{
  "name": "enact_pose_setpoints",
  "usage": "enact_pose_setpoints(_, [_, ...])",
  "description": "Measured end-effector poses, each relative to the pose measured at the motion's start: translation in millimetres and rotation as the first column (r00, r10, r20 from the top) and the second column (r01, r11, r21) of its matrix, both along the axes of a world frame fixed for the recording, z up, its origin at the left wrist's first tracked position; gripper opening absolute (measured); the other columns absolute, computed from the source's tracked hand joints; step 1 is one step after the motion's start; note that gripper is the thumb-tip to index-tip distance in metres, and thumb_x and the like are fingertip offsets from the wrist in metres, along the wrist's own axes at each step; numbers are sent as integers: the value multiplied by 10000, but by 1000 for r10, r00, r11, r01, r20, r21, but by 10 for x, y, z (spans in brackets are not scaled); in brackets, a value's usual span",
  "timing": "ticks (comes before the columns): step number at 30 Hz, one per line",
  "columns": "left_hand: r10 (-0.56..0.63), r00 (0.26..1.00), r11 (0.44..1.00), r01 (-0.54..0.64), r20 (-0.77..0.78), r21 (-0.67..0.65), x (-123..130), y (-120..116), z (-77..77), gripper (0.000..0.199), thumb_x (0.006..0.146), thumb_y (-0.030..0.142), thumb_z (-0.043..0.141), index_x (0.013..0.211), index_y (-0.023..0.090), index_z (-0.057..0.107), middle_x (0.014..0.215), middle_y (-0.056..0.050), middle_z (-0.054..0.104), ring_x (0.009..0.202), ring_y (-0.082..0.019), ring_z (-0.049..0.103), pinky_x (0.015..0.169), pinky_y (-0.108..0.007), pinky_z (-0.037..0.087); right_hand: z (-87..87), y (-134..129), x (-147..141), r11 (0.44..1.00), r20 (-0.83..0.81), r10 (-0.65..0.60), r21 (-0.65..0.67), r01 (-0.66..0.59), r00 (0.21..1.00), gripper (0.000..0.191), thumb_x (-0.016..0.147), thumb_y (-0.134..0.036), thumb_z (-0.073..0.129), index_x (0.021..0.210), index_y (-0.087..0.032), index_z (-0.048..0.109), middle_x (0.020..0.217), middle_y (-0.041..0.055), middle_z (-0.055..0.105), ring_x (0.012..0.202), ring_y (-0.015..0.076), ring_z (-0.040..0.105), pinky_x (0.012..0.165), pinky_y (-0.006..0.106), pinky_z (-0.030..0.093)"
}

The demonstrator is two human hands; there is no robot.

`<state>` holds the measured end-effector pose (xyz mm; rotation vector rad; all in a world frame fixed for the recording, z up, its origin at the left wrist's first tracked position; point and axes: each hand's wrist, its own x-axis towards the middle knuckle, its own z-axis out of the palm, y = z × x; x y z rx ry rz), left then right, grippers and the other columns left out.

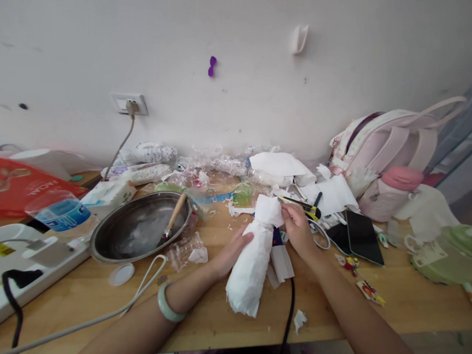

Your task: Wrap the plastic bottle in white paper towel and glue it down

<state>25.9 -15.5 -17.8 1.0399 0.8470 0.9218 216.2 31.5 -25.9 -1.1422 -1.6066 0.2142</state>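
A bottle-shaped bundle wrapped in white paper (250, 273) lies tilted across the middle of the table, its wide end toward me. My left hand (235, 249) is closed around its left side, below the narrow neck. A strip of white paper (268, 210) covers the neck, and the fingertips of my right hand (299, 228) pinch its right edge. Whatever is inside the wrapping is hidden. Just beyond my right hand lies a yellow and black utility knife (310, 209). Partly behind the bundle sits a small packet of white paper (282, 264).
A metal bowl (106, 239) with cloudy liquid and a wooden-handled brush (176, 212) stands left. A white power strip (42, 273) and a cable (95, 324) lie nearer me. Phones (363, 235), a green jug (434, 256) and a pink backpack (395, 146) are right. Plastic wrap lines the wall.
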Motion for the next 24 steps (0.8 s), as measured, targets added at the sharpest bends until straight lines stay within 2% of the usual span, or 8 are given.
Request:
enact_pose_setpoints(5, [-22,1000,1000,22,17,-20,1,-6,-44,637,671,546,621,1142,127,526,1074,-120,633,966,-277,565,825,-369,424,-14,-2,-12,973,-276,49,-202,-108,960,258,814,-394,503,923,-198,631,943,74,673,885,221,600,818,395,460])
enact_pose_setpoints(8, [-23,999,1000,24,29,-20,-6,-4,-59,672,664,553,626,1169,124,513,1095,-127,624,986,-286,559,831,-375,423,6,-14,-30,953,-392,90,-232,-193,916,241,800,-396,511,890,-191,600,847,59,682,781,203,611,727,354,480])
enact_pose_setpoints(10, [-19,999,1000,19,28,-14,-12,-5,-51,681,660,565,627,1169,126,518,1122,-129,616,1013,-291,552,858,-382,416,22,-15,-33,963,-373,64,-221,-156,926,211,782,-375,521,860,-195,597,821,51,672,773,202,601,719,353,475])
enact_pose_setpoints(14, [-61,998,998,59,35,32,-18,-17,-23,691,647,580,639,1170,141,530,1140,-122,616,1052,-294,538,909,-391,391,44,-10,-12,992,-215,39,-111,-64,976,138,754,-281,510,695,-202,608,904,55,632,916,213,555,851,383,419])
enact_pose_setpoints(20, [-92,992,996,92,81,11,-5,-12,-90,670,662,573,641,1165,146,525,1150,-121,611,1003,-272,558,851,-359,410,36,4,43,997,-115,67,-35,-72,991,154,720,-198,498,607,-204,603,844,51,605,857,211,533,812,369,410])
enact_pose_setpoints(24, [-156,985,988,156,75,1,-4,10,-159,696,667,583,634,1195,149,508,1161,-123,606,987,-263,562,815,-341,419,25,13,55,990,-98,136,-18,-139,986,175,678,-162,478,615,-215,632,818,42,622,834,208,540,777,356,423])
